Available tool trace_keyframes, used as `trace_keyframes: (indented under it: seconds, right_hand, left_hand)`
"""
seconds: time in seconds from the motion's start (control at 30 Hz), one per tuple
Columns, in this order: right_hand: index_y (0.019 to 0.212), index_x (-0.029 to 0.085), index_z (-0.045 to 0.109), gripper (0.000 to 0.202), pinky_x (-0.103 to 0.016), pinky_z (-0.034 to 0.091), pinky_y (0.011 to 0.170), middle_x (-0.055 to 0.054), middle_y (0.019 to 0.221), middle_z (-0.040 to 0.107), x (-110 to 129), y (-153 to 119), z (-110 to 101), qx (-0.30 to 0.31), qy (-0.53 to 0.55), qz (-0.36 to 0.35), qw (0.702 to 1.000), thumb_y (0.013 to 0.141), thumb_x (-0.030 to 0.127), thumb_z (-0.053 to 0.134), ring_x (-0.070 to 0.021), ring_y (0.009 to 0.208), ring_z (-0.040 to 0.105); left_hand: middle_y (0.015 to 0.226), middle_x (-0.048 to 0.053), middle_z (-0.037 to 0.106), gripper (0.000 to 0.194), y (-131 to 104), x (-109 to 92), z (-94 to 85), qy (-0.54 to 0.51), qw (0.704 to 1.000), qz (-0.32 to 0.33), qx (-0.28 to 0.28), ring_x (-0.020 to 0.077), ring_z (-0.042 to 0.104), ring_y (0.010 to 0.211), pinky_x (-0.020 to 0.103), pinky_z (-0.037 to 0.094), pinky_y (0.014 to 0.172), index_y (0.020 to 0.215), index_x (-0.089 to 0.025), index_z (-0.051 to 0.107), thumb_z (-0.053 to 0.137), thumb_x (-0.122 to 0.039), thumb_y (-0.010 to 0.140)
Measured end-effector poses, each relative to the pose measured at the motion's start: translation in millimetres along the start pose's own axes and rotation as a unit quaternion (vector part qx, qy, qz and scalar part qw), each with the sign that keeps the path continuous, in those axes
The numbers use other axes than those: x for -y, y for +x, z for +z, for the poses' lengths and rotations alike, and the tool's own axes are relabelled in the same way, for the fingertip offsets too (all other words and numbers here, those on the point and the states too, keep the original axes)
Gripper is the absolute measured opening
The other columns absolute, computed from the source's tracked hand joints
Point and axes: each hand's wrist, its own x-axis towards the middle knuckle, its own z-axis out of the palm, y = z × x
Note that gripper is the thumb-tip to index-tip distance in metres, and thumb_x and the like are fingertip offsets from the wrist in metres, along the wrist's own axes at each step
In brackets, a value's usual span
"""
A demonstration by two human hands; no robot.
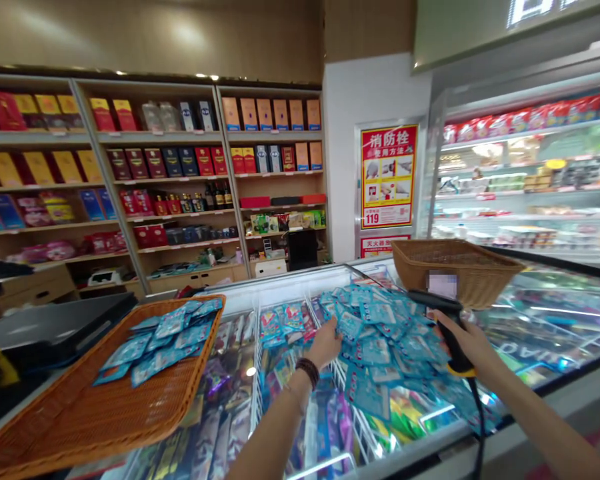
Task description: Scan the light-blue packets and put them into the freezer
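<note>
My left hand, with a dark beaded bracelet on its wrist, is closed at the left edge of a heap of blue packets. Its fingertips meet a blue packet; part of the grip is hidden behind the hand. In my right hand is a black and yellow barcode scanner, held over the right side of the heap, its cable hanging down. The packets lie on the glass top of a display freezer. More blue packets rest in an orange wicker basket on the left.
A brown wicker basket stands behind the heap. Wrapped goods show through the freezer glass. A dark flat device sits at the left. Shelves of boxes and a lit fridge line the back.
</note>
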Motion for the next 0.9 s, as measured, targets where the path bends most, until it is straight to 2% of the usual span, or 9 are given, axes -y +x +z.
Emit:
trace_keyframes:
  seconds: [0.1,0.17,0.23,0.33,0.5,0.67,0.77,0.83,0.9]
  right_hand:
    - [0.075,0.023,0.059,0.045,-0.024,0.036,0.032,0.005,0.051,0.06,2,-4,3,0.003,-0.005,-0.007,1.0,0.062,0.056,0.086,-0.0118,0.036,0.049]
    - [0.073,0.022,0.06,0.044,-0.024,0.037,0.033,0.004,0.051,0.06,4,-7,12,0.019,-0.008,-0.011,1.0,0.061,0.055,0.087,-0.0119,0.036,0.049]
    - [0.071,0.022,0.061,0.043,-0.024,0.037,0.033,0.004,0.05,0.059,5,-9,27,0.039,-0.012,-0.011,0.999,0.062,0.055,0.087,-0.0117,0.036,0.049]
    - [0.073,0.021,0.064,0.04,-0.024,0.036,0.034,0.003,0.052,0.06,8,-12,58,0.083,0.0,-0.004,0.997,0.068,0.053,0.086,-0.0114,0.036,0.049]
    - [0.089,0.019,0.068,0.04,-0.023,0.038,0.034,0.003,0.058,0.063,13,-28,127,0.152,0.044,0.027,0.987,0.072,0.05,0.085,-0.0112,0.039,0.051]
    - [0.084,0.018,0.067,0.044,-0.021,0.035,0.033,0.004,0.056,0.061,16,-57,197,0.204,0.08,0.047,0.975,0.067,0.052,0.088,-0.0091,0.037,0.049]
    - [0.078,0.019,0.064,0.046,-0.022,0.036,0.033,0.003,0.055,0.061,12,-74,227,0.239,0.093,0.058,0.965,0.063,0.054,0.09,-0.0097,0.037,0.049]
    - [0.078,0.019,0.064,0.048,-0.022,0.037,0.034,0.002,0.056,0.062,5,-83,241,0.265,0.1,0.059,0.957,0.062,0.055,0.091,-0.0101,0.038,0.05]
    - [0.081,0.02,0.064,0.047,-0.023,0.039,0.035,0.002,0.058,0.062,-6,-91,250,0.28,0.105,0.059,0.952,0.065,0.057,0.089,-0.0103,0.039,0.05]
  left_hand:
    - [0.157,0.022,0.05,0.063,-2,-12,-4.5,0.091,0.994,0.065,-0.012,0.0354,0.04,0.152,0.052,0.027,0.128,0.14,-0.013,0.061,0.061,-0.008,0.078]
    - [0.16,0.02,0.047,0.061,-5,-15,-15.6,0.085,0.991,0.098,-0.037,0.0331,0.039,0.153,0.052,0.027,0.128,0.142,-0.016,0.06,0.059,-0.01,0.082]
    - [0.159,0.017,0.049,0.058,-11,-12,-36.1,0.075,0.988,0.111,-0.077,0.0318,0.042,0.151,0.053,0.028,0.128,0.141,-0.019,0.061,0.059,-0.012,0.084]
    - [0.154,0.017,0.055,0.052,-27,2,-84.7,0.102,0.981,0.084,-0.139,0.032,0.046,0.148,0.052,0.029,0.128,0.137,-0.019,0.064,0.062,-0.015,0.085]
    - [0.144,0.018,0.062,0.045,-74,27,-191.6,0.219,0.948,-0.008,-0.23,0.0306,0.054,0.139,0.046,0.037,0.123,0.132,-0.015,0.065,0.061,-0.018,0.088]
    - [0.143,0.022,0.061,0.047,-132,44,-289.9,0.389,0.867,-0.174,-0.257,0.0311,0.055,0.137,0.043,0.039,0.119,0.139,-0.01,0.058,0.055,-0.017,0.093]
    - [0.147,0.027,0.056,0.047,-160,55,-325.0,0.446,0.829,-0.258,-0.217,0.0331,0.051,0.141,0.045,0.037,0.119,0.139,-0.006,0.055,0.053,-0.013,0.093]
    - [0.15,0.024,0.054,0.043,-172,64,-333.9,0.453,0.831,-0.264,-0.183,0.0308,0.049,0.143,0.042,0.035,0.121,0.135,-0.008,0.059,0.054,-0.012,0.092]
    - [0.152,0.018,0.055,0.038,-175,71,-333.9,0.452,0.84,-0.257,-0.153,0.0261,0.049,0.143,0.036,0.035,0.12,0.13,-0.015,0.063,0.056,-0.015,0.093]
